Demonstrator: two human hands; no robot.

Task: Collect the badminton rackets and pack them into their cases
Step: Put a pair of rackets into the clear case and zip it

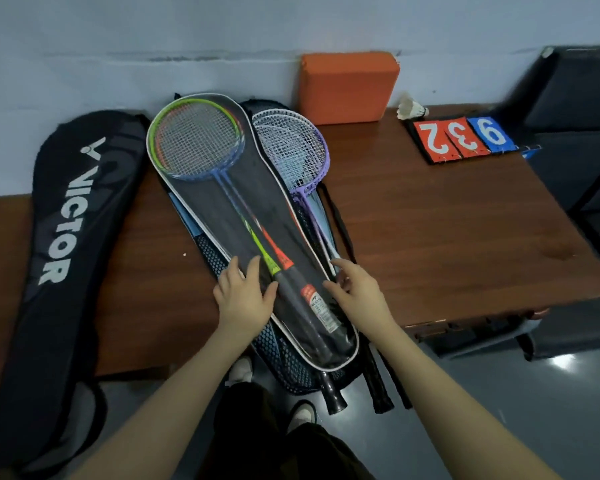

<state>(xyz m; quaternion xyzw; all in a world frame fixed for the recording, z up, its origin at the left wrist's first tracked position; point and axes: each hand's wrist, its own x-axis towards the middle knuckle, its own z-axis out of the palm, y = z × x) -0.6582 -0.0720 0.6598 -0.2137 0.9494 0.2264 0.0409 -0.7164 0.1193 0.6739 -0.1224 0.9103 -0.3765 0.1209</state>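
Note:
A clear-fronted racket case [229, 220] with white piping lies diagonally on the brown table [430, 230]. Inside it are two rackets [201, 140], one green-framed and one orange-framed, their dark handles near the table's front edge. My left hand [245, 294] rests flat on the case's left side, fingers spread. My right hand [355, 289] touches the case's right edge, fingers apart. Beside and partly under that case lie purple and white rackets [291, 147] on a black mesh case [284, 362]. A black Victor case [66, 244] lies at the left.
An orange foam block [347, 86] leans against the wall at the back. A shuttlecock [409, 107] and a flip scoreboard [465, 136] sit at the table's back right. Black racket handles [374, 386] stick out past the front edge. Dark seating stands at the right.

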